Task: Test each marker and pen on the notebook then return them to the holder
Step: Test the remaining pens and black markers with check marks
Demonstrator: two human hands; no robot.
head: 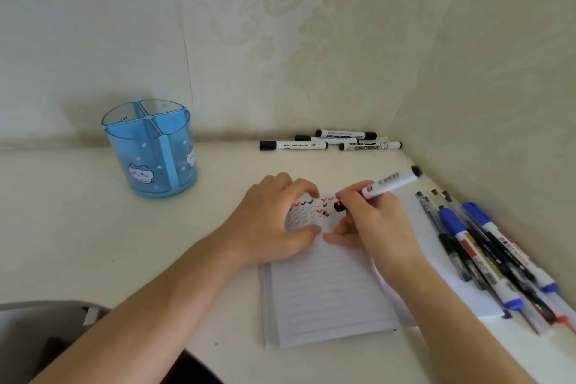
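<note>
Two hands are meeting over the notebook [327,290], which is lying on the pale table [93,227] just right of the frame's centre, lower half. I am watching the right hand [371,221] gripping a white-barrelled marker [389,182], fingers curled round its lower part. The barrel is slanting up toward the right, its black end pointing at the wall corner. The dark writing end is hovering at the page beside the tick marks [308,212]; I cannot tell whether it is touching the paper. Those ticks, in red, blue and black, are filling the top lines of the page.

The left hand [271,218] is bracing the notebook's upper left part, fingers arched, with fingertips and thumb resting on the paper. I am seeing nothing held in it.

The blue see-through holder [149,146] is standing upright at the left of the frame, well apart from the hands. Its four compartments are showing no pens.

Four black-capped white markers [296,145] are lying side by side at the back of the table, against the wall, above the hands. A heap of pens [486,256], some blue-capped, is lying at the right edge on a white sheet, just beside the right forearm.
</note>
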